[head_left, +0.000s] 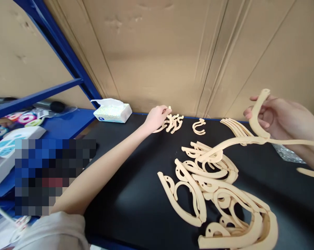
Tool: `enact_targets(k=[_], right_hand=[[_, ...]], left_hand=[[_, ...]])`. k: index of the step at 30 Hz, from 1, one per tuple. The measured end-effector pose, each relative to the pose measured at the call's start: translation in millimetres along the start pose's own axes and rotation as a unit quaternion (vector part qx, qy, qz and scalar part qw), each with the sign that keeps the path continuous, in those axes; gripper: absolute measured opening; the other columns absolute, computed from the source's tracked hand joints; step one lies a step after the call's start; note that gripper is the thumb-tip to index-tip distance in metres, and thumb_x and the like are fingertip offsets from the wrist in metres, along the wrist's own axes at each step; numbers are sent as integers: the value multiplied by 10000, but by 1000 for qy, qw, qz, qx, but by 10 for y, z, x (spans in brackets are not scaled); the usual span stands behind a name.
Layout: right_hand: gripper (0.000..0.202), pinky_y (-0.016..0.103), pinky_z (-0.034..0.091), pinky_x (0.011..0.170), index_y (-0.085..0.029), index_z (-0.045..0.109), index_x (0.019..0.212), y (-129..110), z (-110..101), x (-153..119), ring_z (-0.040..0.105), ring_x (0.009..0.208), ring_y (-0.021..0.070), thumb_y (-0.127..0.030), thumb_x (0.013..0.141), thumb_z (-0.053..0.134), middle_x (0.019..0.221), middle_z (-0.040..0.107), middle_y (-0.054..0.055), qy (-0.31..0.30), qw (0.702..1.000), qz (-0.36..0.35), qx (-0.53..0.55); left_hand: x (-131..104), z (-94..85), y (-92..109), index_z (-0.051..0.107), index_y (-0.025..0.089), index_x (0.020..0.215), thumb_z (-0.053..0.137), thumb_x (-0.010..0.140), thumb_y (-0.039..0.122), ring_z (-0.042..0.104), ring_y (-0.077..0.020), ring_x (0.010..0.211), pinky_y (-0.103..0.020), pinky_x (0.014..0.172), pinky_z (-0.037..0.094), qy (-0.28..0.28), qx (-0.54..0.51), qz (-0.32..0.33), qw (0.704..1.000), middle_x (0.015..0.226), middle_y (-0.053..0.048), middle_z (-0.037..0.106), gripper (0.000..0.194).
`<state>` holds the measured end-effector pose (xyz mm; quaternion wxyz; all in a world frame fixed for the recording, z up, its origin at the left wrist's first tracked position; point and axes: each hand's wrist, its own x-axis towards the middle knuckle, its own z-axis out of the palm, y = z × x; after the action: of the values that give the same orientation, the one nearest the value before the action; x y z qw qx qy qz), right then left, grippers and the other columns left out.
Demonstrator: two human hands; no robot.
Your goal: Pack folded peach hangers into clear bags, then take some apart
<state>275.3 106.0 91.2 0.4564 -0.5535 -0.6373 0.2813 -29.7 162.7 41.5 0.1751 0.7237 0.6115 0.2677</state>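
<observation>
Over black counter (136,180), right hand (279,113) fingers hold smooth curved cream plastic strip (255,116); left hand (155,118) fingers narrow at cream plastic hooks (176,125), grip unclear.

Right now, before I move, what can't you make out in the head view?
All in the head view:
1. Whether the left hand grips a small hook: its fingers cover the spot.
2. Part of the clear plastic: hidden by the right forearm.
3. One end of the loose strip: cut off by the right edge.
4. Print on the tissue pack: too small.
</observation>
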Motion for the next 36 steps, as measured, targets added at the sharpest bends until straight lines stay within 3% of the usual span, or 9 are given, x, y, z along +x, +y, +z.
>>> enact_targets(k=[8,12,16,18,20,24,27,31,36], right_hand=[[55,322,277,465,-296,528,856,-135,22,-173,319,486,140,-244,873,530,685,506,3,36,970,148,187],[108,330,337,497,-292,536,800,-115,31,-202,375,527,147,-201,856,552,745,548,21,66,958,141,241],[202,417,538,766,-288,532,729,3,55,-188,596,666,172,-143,749,671,856,710,42,106,965,9,239],[268,477,551,924,-286,519,699,78,64,-182,684,773,204,-160,705,756,924,762,52,132,968,-65,205],[322,510,556,968,-283,524,697,146,56,-181,733,875,247,-217,666,838,958,780,71,147,971,-101,159],[394,488,601,858,-276,647,857,239,-2,-176,757,863,276,-503,634,879,923,786,79,95,987,-124,-42],[495,398,584,661,-275,714,1048,253,-10,-192,737,697,235,-705,821,621,843,785,43,7,951,-182,-248],[576,328,301,463,-218,722,985,215,66,-260,657,572,254,-638,964,328,812,777,112,25,883,-230,-408],[490,344,258,509,-210,699,996,203,125,-313,588,537,257,-508,974,310,703,723,133,-21,886,-206,-414]], left_hand=[[-27,159,-299,618,168,1301,672,992,364,654,-260,1144,-491,966,572,4,-41,-44,998,1324,-109,632,369],[-174,126,87,683,153,1198,564,1037,449,636,-261,1198,-449,1032,522,-26,-161,-10,987,1286,-124,677,358],[-396,96,600,788,166,920,139,1082,608,741,-210,938,-321,820,585,-219,-334,26,916,1044,-130,784,802],[-493,108,762,764,133,841,453,1060,511,731,-189,853,-313,803,575,-315,-496,-21,809,1002,-137,781,537],[-552,129,836,728,126,862,626,996,275,717,-143,820,-286,827,562,-309,-566,-49,762,1010,-103,774,225],[-567,171,831,654,144,999,588,979,132,739,-134,858,-267,790,563,-247,-599,-53,760,1208,-113,743,69],[-568,191,807,610,152,1083,640,946,138,722,-127,767,-220,611,484,-249,-603,-48,757,1228,-157,739,141],[-597,192,844,584,168,1182,596,925,98,659,-98,697,-207,564,423,-294,-601,-39,742,1162,-151,752,267],[-605,212,1015,611,172,1041,500,829,45,602,-98,681,-225,562,431,-347,-524,-33,777,1007,-69,673,271]])
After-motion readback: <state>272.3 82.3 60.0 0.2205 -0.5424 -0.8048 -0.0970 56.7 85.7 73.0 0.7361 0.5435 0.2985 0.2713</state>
